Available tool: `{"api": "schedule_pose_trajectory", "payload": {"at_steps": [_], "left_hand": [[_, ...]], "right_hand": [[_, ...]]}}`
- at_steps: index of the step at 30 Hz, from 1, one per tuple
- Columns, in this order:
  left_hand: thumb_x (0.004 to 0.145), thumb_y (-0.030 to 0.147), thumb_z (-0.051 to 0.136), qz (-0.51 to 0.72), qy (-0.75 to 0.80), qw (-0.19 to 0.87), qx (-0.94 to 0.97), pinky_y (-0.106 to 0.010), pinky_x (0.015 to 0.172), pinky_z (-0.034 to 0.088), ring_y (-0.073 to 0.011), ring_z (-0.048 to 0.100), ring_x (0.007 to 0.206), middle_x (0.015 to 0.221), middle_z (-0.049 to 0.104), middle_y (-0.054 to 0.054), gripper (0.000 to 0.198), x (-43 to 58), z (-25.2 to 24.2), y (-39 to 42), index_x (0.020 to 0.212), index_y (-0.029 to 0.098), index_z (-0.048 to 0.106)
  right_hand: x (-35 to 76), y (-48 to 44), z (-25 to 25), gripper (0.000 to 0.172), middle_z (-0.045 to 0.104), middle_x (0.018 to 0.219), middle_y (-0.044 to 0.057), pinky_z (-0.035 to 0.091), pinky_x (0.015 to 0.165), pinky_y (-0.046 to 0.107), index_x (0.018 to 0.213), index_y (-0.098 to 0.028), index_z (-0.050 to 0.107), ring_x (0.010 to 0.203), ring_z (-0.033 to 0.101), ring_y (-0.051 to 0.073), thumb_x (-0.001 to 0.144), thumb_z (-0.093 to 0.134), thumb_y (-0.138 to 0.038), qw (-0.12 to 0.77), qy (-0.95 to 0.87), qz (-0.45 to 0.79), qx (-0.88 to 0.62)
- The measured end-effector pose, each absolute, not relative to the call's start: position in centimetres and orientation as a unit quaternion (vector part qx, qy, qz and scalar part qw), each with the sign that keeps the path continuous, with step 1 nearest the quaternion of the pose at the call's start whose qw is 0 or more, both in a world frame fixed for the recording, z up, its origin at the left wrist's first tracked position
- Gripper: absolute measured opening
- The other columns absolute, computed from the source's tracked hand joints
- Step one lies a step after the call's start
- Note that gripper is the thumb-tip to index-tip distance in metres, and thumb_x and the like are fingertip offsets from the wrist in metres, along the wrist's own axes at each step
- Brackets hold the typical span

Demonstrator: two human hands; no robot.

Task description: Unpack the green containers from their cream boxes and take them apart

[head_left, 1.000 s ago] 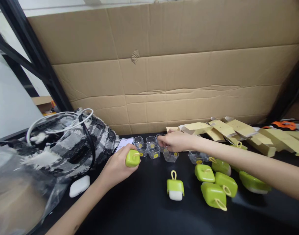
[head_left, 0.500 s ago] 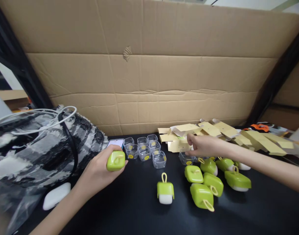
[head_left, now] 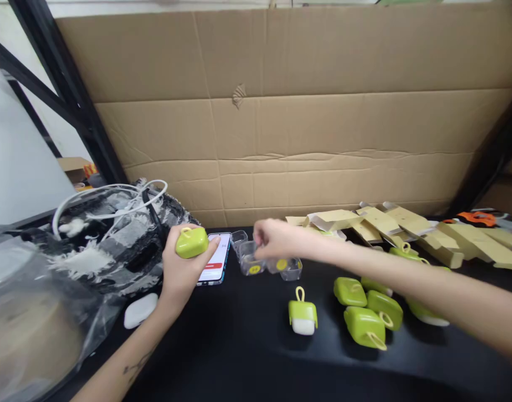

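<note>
My left hand (head_left: 181, 272) is closed around a green rounded case (head_left: 191, 243) with a small loop, held above a phone (head_left: 214, 262) that lies lit on the black table (head_left: 239, 357). My right hand (head_left: 276, 239) reaches left across the table, its fingers curled over a cluster of small clear plastic boxes (head_left: 250, 261) with yellow stickers. Whether it grips one is blurred. A green case with a white base (head_left: 302, 315) stands alone in the middle. Several more green cases (head_left: 367, 318) lie under my right forearm.
A big cardboard sheet (head_left: 281, 111) forms the back wall. Flat tan carton pieces (head_left: 406, 223) lie along the back right. At left lie a black-and-white bag (head_left: 121, 245) with a white cable, a white earbud case (head_left: 140, 310) and a clear plastic bag (head_left: 29, 324).
My right hand swung from the tan cartons at the right back left to the clear boxes. My left hand lifted the green case a little higher over the phone.
</note>
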State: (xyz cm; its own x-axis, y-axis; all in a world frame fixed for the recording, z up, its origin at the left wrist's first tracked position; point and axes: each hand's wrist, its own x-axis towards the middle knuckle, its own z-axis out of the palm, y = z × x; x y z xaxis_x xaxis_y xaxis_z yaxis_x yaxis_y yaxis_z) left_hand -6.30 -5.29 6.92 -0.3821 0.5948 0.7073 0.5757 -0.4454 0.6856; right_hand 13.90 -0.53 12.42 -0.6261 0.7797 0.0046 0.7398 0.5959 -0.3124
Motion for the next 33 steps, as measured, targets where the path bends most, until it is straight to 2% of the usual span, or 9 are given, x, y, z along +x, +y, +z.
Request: {"api": "schedule_pose_trajectory", "payload": {"at_steps": [3,7,11,15,17,20,26,29,33], "left_hand": [[0.062,0.035,0.074,0.65,0.521,-0.003,0.553,-0.029,0.066,0.048,-0.0173,0.058,0.07,0.08,0.057,0.002,0.034,-6.4,6.8,-5.2,0.084,0.022,0.052],[0.061,0.034,0.075,0.655,0.515,-0.013,0.553,-0.028,0.065,0.049,-0.0172,0.059,0.069,0.078,0.058,0.003,0.034,-6.3,6.8,-5.3,0.084,0.022,0.053],[0.058,0.035,0.076,0.656,0.506,-0.009,0.56,-0.03,0.067,0.048,-0.0185,0.059,0.071,0.078,0.058,0.003,0.034,-5.9,6.7,-5.4,0.082,0.023,0.056],[0.057,0.033,0.077,0.625,0.513,0.036,0.587,-0.029,0.067,0.046,-0.0174,0.058,0.07,0.079,0.058,0.004,0.033,-5.2,6.6,-5.9,0.081,0.024,0.057],[0.057,0.033,0.078,0.629,0.522,0.1,0.566,-0.027,0.064,0.045,-0.0154,0.056,0.067,0.078,0.057,0.004,0.035,-4.7,6.6,-6.2,0.083,0.024,0.056],[0.053,0.035,0.081,0.64,0.537,0.243,0.492,-0.023,0.051,0.042,-0.0126,0.052,0.057,0.067,0.056,0.006,0.043,-4.0,7.0,-6.8,0.085,0.024,0.055],[0.063,0.045,0.076,0.554,0.497,0.486,0.458,-0.015,0.038,0.039,-0.0094,0.049,0.051,0.052,0.051,0.004,0.037,-2.7,7.7,-8.1,0.059,0.018,0.052],[0.067,0.049,0.075,0.503,0.459,0.582,0.444,-0.013,0.031,0.035,-0.0072,0.047,0.044,0.054,0.051,0.006,0.038,-2.4,7.0,-8.5,0.066,0.018,0.053],[0.072,0.053,0.064,0.468,0.418,0.649,0.429,-0.012,0.026,0.032,-0.0096,0.051,0.044,0.057,0.056,0.005,0.037,-2.5,5.7,-8.4,0.083,0.02,0.053]], "right_hand": [[11.0,-0.8,9.7,0.025,0.063,0.109,0.006,0.055,0.075,0.037,0.112,-0.016,0.059,0.089,0.064,0.018,0.093,0.057,-0.032,0.029,-0.898,0.145,-0.414],[10.8,-1.0,8.2,0.028,0.061,0.115,0.007,0.054,0.08,0.041,0.116,-0.016,0.058,0.095,0.063,0.02,0.093,0.058,-0.032,0.026,-0.895,0.12,-0.429],[14.7,-1.4,10.0,0.027,0.064,0.104,0.005,0.054,0.074,0.037,0.111,-0.016,0.059,0.085,0.064,0.017,0.094,0.054,-0.036,0.063,-0.886,0.089,-0.452],[22.6,-1.0,12.7,0.014,0.065,0.078,0.0,0.049,0.066,0.028,0.088,-0.015,0.063,0.068,0.059,0.012,0.091,0.056,-0.026,0.034,-0.864,0.053,-0.5],[26.9,-0.6,13.0,0.017,0.062,0.07,-0.001,0.047,0.064,0.028,0.074,-0.015,0.063,0.063,0.056,0.012,0.087,0.061,-0.026,-0.016,-0.842,0.036,-0.538],[31.7,0.1,12.1,0.023,0.061,0.071,-0.002,0.048,0.06,0.027,0.077,-0.016,0.062,0.06,0.056,0.011,0.089,0.061,-0.035,-0.076,-0.805,0.028,-0.587],[32.7,0.9,9.0,0.031,0.056,0.054,-0.002,0.036,0.049,0.025,0.061,-0.018,0.061,0.048,0.049,0.011,0.086,0.057,-0.037,-0.068,-0.809,0.054,-0.582],[31.5,1.0,8.3,0.037,0.052,0.049,-0.003,0.031,0.046,0.025,0.057,-0.018,0.059,0.045,0.046,0.011,0.087,0.052,-0.039,-0.044,-0.827,0.073,-0.555],[29.5,0.8,8.0,0.028,0.053,0.051,-0.005,0.037,0.049,0.023,0.061,-0.017,0.061,0.047,0.048,0.01,0.085,0.057,-0.03,-0.017,-0.854,0.094,-0.512]]}}
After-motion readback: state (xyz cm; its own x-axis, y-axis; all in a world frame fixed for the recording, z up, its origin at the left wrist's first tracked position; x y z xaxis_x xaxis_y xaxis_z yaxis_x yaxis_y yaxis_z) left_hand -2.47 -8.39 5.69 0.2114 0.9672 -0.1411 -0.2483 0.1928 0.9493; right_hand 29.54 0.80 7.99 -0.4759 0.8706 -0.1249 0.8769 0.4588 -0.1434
